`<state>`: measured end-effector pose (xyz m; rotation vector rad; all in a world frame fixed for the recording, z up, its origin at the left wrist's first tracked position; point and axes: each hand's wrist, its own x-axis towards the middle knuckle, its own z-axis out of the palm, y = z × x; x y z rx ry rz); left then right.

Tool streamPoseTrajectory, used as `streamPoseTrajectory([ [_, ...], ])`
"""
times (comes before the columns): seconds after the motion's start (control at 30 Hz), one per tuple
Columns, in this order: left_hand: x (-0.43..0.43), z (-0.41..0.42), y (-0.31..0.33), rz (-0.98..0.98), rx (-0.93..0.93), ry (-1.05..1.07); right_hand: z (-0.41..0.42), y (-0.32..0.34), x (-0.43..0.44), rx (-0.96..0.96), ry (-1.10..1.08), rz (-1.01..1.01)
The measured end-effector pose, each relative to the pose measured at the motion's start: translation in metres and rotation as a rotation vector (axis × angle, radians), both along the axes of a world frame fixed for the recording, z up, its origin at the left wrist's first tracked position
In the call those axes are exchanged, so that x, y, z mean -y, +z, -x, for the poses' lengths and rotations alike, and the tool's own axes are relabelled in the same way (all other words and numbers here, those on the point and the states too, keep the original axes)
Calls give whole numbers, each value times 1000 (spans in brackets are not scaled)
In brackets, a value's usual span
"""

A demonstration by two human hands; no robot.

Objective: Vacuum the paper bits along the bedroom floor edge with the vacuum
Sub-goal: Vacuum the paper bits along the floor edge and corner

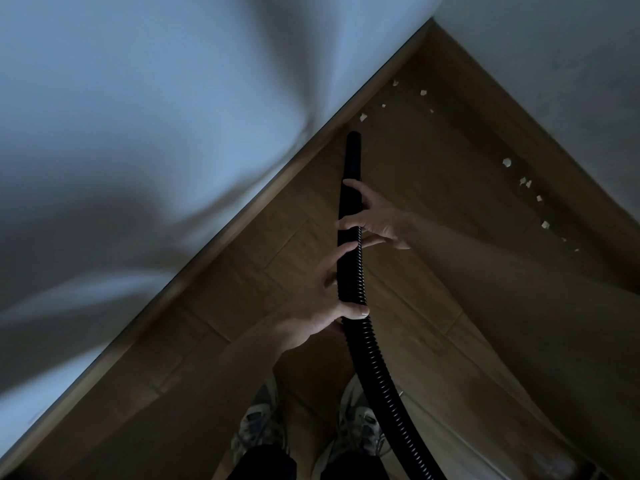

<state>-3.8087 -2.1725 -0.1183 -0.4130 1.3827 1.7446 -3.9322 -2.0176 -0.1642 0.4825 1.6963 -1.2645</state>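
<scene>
Vacuum hose point(375, 365) and nozzle point(353, 157) form one long black line over the wooden floor point(277, 258). Its long axis runs from the near edge of the floor, between the person's shoes point(258, 427), toward the far corner where the bed point(138, 133) and the wall point(554, 64) close in. The ribbed hose curves in from the lower right and straightens at the hands. The smooth nozzle continues it, open end pointing away from the person. The tip sits close to the floor edge under the bed; contact with the floor cannot be confirmed.

Left hand point(329, 310) grips the ribbed hose behind the nozzle, with the thumb laid across the tube and the fingers curled round its other side. Right hand point(375, 220) holds the rear of the nozzle where it meets the hose, with the fingers spread apart and hooked over the tube.

Paper bits point(363, 116) lie in two groups. One group is scattered along the bed-side floor edge, with the nearest bit just past the nozzle tip. The other group forms a line along the wall-side floor edge, well apart from the nozzle.
</scene>
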Motion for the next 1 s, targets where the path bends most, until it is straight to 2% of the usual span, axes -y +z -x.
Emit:
streamPoseTrajectory([
  [1.0,-24,51,-48,-66,-82,-36,46,-26,-35,-89,-76,18],
])
